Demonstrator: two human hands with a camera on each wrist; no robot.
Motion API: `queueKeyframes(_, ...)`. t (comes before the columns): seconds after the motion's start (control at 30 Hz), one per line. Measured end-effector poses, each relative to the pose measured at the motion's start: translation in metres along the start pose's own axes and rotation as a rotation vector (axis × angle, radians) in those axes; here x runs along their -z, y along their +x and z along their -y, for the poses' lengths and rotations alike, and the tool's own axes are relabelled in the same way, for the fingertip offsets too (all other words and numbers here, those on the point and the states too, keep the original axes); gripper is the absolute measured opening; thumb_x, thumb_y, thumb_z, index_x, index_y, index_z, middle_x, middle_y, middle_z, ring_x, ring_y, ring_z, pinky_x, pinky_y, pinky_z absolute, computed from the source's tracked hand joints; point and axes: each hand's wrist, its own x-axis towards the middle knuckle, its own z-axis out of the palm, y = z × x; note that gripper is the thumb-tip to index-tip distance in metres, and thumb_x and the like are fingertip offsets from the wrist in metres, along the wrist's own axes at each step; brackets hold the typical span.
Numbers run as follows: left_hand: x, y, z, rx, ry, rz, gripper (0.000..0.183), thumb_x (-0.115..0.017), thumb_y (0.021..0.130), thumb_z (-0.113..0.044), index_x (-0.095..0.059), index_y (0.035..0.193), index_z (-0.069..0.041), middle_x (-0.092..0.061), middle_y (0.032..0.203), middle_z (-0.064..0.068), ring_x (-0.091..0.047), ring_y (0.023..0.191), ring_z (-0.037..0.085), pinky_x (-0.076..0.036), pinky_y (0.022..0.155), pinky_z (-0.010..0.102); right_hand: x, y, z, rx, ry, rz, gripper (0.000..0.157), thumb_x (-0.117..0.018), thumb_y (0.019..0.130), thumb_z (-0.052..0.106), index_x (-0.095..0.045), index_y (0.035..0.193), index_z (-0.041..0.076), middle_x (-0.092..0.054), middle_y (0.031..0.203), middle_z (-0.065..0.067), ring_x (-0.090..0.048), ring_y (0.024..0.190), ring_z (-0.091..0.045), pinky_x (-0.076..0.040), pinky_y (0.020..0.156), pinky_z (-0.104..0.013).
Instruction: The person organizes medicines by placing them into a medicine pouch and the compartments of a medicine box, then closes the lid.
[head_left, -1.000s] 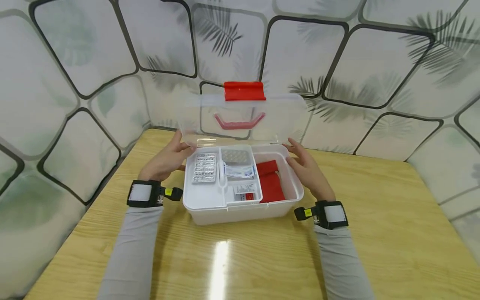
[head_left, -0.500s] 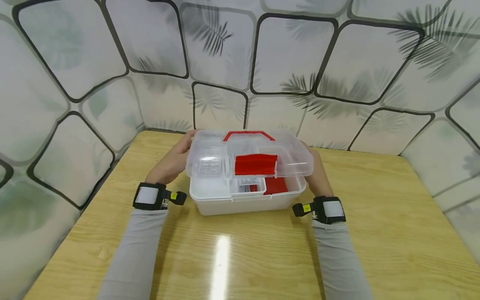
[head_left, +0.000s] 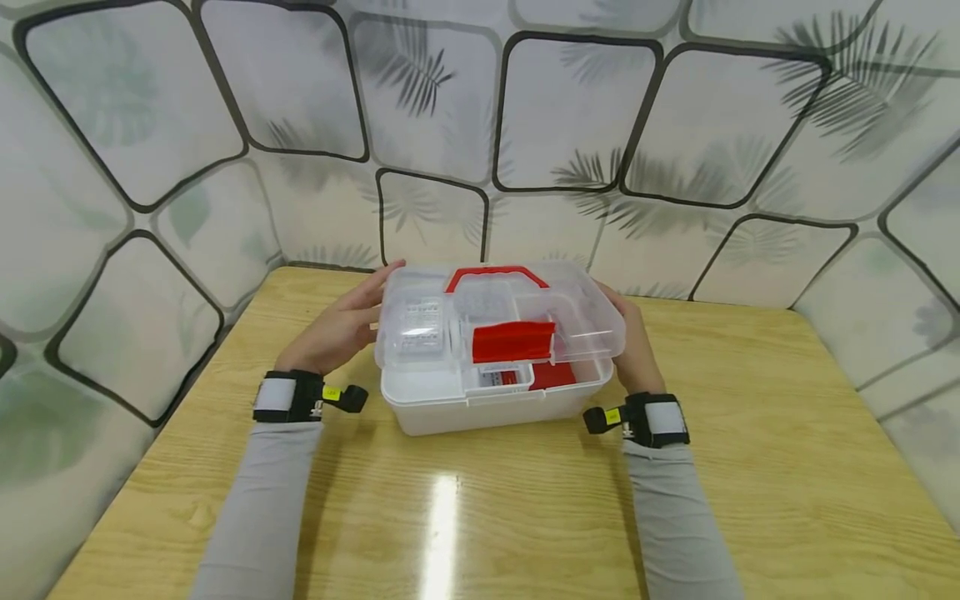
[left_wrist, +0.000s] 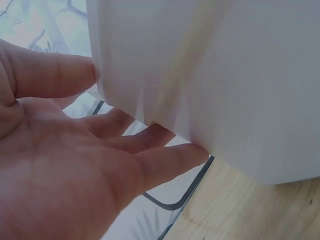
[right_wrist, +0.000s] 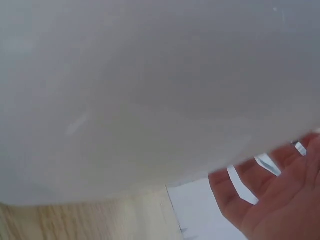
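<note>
A white plastic storage box [head_left: 495, 412] stands on the table, its clear lid [head_left: 592, 321] lowered over it with a gap at the front rim. The lid carries a red carry handle [head_left: 497, 271] and a red latch [head_left: 513, 342]. Through it show a blister pack [head_left: 422, 325] on the white tray [head_left: 416, 385] and, to the right, some red cloth [head_left: 553, 377]. My left hand [head_left: 330, 333] touches the box's left back corner, thumb and fingertips at its edge in the left wrist view. My right hand [head_left: 633, 342] is at the right back corner, its fingers partly hidden behind the box.
The wooden table [head_left: 525, 517] runs on in front of the box and to its right. A patterned curtain-like backdrop [head_left: 570, 108] rises close behind the table and along its left side. Both wrists wear black straps [head_left: 288, 396] with small cameras.
The raised lid has swung forward and down over the box, its latch now near the front rim. Both hands moved to the back corners; in the last half second the left shifted slightly outward.
</note>
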Motion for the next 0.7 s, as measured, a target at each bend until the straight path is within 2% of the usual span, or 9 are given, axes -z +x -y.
queueKeyframes(0.1, 0.000, 0.001, 0.000, 0.019, -0.037, -0.011, 0.061, -0.034, 0.104, -0.004, -0.017, 0.157, -0.028, -0.022, 0.158, 0.001, -0.028, 0.138, 0.021, -0.024, 0.109, 0.061, 0.007, 0.001, -0.005, -0.048, 0.033, 0.064, 0.051, -0.059, 0.096, 0.027, -0.049, 0.144, 0.014, -0.058, 0.129, 0.003, -0.050, 0.116, -0.018, -0.043, 0.096, -0.026)
queueKeyframes(0.17, -0.001, 0.001, -0.001, 0.035, -0.064, -0.028, 0.063, -0.031, 0.101, -0.001, -0.018, 0.157, -0.025, -0.023, 0.157, 0.004, -0.029, 0.136, 0.024, -0.023, 0.109, 0.062, 0.013, 0.001, -0.007, -0.119, 0.048, 0.111, 0.053, -0.057, 0.097, 0.029, -0.044, 0.148, 0.020, -0.051, 0.139, 0.002, -0.045, 0.124, -0.016, -0.038, 0.104, -0.034)
queueKeyframes(0.27, -0.002, 0.002, -0.004, 0.058, -0.067, -0.056, 0.064, -0.033, 0.095, -0.001, -0.022, 0.156, -0.017, -0.026, 0.154, 0.008, -0.030, 0.133, 0.029, -0.022, 0.108, 0.063, 0.022, 0.002, -0.008, -0.223, 0.034, 0.131, 0.052, -0.052, 0.099, 0.036, -0.042, 0.149, 0.024, -0.043, 0.148, -0.001, -0.040, 0.130, -0.018, -0.033, 0.109, -0.049)
queueKeyframes(0.33, -0.003, 0.002, -0.006, 0.073, -0.002, -0.070, 0.056, -0.034, 0.099, -0.008, -0.026, 0.154, -0.015, -0.029, 0.151, 0.007, -0.030, 0.132, 0.027, -0.022, 0.109, 0.062, 0.025, 0.004, -0.006, -0.249, -0.009, 0.115, 0.054, -0.049, 0.099, 0.041, -0.043, 0.149, 0.021, -0.041, 0.149, -0.004, -0.042, 0.129, -0.021, -0.033, 0.108, -0.055)
queueKeyframes(0.4, -0.006, 0.002, -0.009, 0.079, 0.110, -0.079, 0.051, -0.038, 0.103, -0.020, -0.028, 0.153, -0.014, -0.031, 0.151, 0.005, -0.030, 0.133, 0.024, -0.022, 0.111, 0.061, 0.025, 0.005, -0.003, -0.242, -0.047, 0.101, 0.058, -0.047, 0.098, 0.046, -0.044, 0.148, 0.016, -0.041, 0.149, -0.008, -0.044, 0.127, -0.025, -0.033, 0.107, -0.058)
queueKeyframes(0.5, -0.011, 0.000, -0.016, 0.087, 0.301, -0.089, 0.060, -0.045, 0.102, -0.039, -0.026, 0.154, -0.016, -0.032, 0.151, 0.005, -0.031, 0.135, 0.022, -0.025, 0.111, 0.059, 0.023, 0.007, 0.005, -0.219, -0.097, 0.106, 0.064, -0.047, 0.096, 0.053, -0.042, 0.149, 0.017, -0.040, 0.149, -0.008, -0.045, 0.126, -0.025, -0.034, 0.106, -0.058)
queueKeyframes(0.57, -0.015, -0.002, -0.019, 0.091, 0.383, -0.094, 0.070, -0.049, 0.098, -0.047, -0.022, 0.155, -0.018, -0.033, 0.151, 0.006, -0.032, 0.134, 0.023, -0.028, 0.110, 0.059, 0.020, 0.007, 0.011, -0.209, -0.100, 0.126, 0.065, -0.048, 0.095, 0.053, -0.040, 0.149, 0.018, -0.040, 0.149, -0.006, -0.043, 0.127, -0.024, -0.033, 0.107, -0.058)
queueKeyframes(0.7, -0.018, -0.003, -0.022, 0.112, 0.395, -0.080, 0.075, -0.050, 0.096, -0.051, -0.017, 0.156, -0.021, -0.034, 0.149, 0.006, -0.036, 0.131, 0.023, -0.033, 0.107, 0.058, 0.016, 0.006, 0.019, -0.209, -0.102, 0.195, 0.065, -0.047, 0.097, 0.051, -0.031, 0.154, 0.022, -0.033, 0.152, -0.007, -0.037, 0.131, -0.024, -0.029, 0.110, -0.058)
